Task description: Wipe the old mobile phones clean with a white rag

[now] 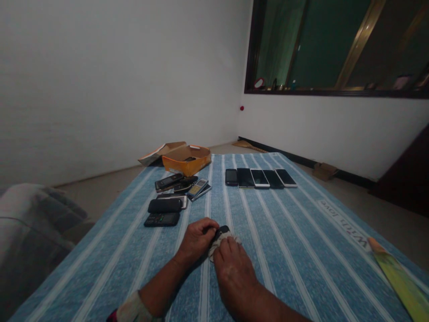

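Observation:
My left hand [197,239] is closed around a small black phone [221,231] low over the blue striped cloth [284,241]. My right hand [233,264] is closed on a white rag [216,245] pressed against that phone. Most of the phone is hidden by my fingers. Ahead on the left lies a loose pile of several old keypad phones [174,192]. Ahead on the right a neat row of several smartphones [259,177] lies side by side.
An open orange cardboard box [186,160] sits at the far end of the cloth, with a flap of brown cardboard beside it. A yellow-green flat object [398,277] lies at the right edge. White walls, a dark window and a small carton on the floor surround the surface.

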Demonstrator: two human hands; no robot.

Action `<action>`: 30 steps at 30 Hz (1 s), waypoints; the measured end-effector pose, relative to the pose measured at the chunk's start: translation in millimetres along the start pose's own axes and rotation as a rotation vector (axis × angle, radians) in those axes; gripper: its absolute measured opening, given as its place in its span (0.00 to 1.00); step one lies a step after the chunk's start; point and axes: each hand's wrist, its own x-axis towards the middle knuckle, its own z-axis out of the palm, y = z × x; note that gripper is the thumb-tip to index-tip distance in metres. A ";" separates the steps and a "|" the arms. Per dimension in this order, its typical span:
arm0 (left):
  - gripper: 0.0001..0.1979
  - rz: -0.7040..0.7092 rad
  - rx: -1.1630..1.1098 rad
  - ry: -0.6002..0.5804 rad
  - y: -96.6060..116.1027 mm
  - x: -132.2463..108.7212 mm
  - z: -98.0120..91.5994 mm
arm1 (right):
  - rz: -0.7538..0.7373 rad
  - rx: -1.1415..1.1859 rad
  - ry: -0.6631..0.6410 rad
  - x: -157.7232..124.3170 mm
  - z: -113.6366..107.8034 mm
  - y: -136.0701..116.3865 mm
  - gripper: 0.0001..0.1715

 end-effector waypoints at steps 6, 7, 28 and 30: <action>0.09 0.002 -0.004 -0.012 0.0 -1.6 0.8 | 0.052 0.037 -0.051 3.6 5.4 -1.6 0.22; 0.09 0.002 -0.006 -0.011 -0.2 -1.6 0.9 | 0.040 0.061 -0.055 3.7 6.2 0.8 0.23; 0.10 0.056 0.051 0.035 -12.8 7.8 1.3 | -0.267 0.550 -0.036 33.1 5.1 54.9 0.10; 0.09 0.058 0.050 0.023 -13.4 10.9 3.0 | -0.234 0.511 -0.022 33.3 7.8 50.0 0.11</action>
